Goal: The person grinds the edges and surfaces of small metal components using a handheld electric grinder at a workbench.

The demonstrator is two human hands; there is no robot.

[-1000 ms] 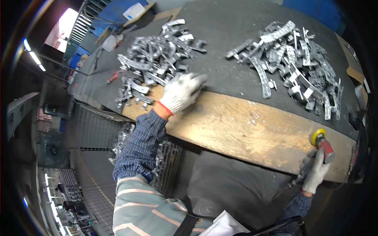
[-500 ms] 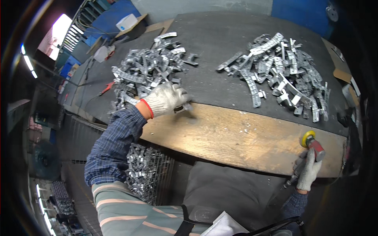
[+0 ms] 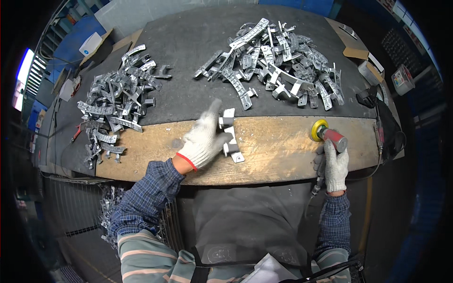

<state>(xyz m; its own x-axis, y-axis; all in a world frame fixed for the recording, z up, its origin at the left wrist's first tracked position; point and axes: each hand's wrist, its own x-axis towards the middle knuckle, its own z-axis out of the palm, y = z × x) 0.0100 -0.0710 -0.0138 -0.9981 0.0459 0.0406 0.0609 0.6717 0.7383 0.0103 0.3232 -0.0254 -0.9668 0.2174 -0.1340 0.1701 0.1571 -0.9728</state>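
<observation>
A silvery metal bracket (image 3: 234,142) with two dark raised tabs lies on the wooden board (image 3: 278,162). My left hand (image 3: 203,139), in a white knit glove with a red cuff, is beside its left edge. The fingers are spread, slightly blurred, and the thumb reaches to the bracket between its tabs. Farther right, my gloved right hand (image 3: 335,167) is wrapped around a small power sander (image 3: 336,139) with a red body and a round yellow pad. The sander is held over the board's right part, pad facing left, apart from the bracket.
Similar brackets form a left pile (image 3: 120,92) and a larger right pile (image 3: 283,61) on the dark mat (image 3: 179,37). Loose ones lie at the board's left end. A wire basket of parts (image 3: 111,203) stands below the left edge. A cable (image 3: 373,174) runs at right.
My left hand has moved from the left pile to the board's middle, where the bracket now lies, and its fingers have spread. My right hand still grips the sander. The view has turned rightward.
</observation>
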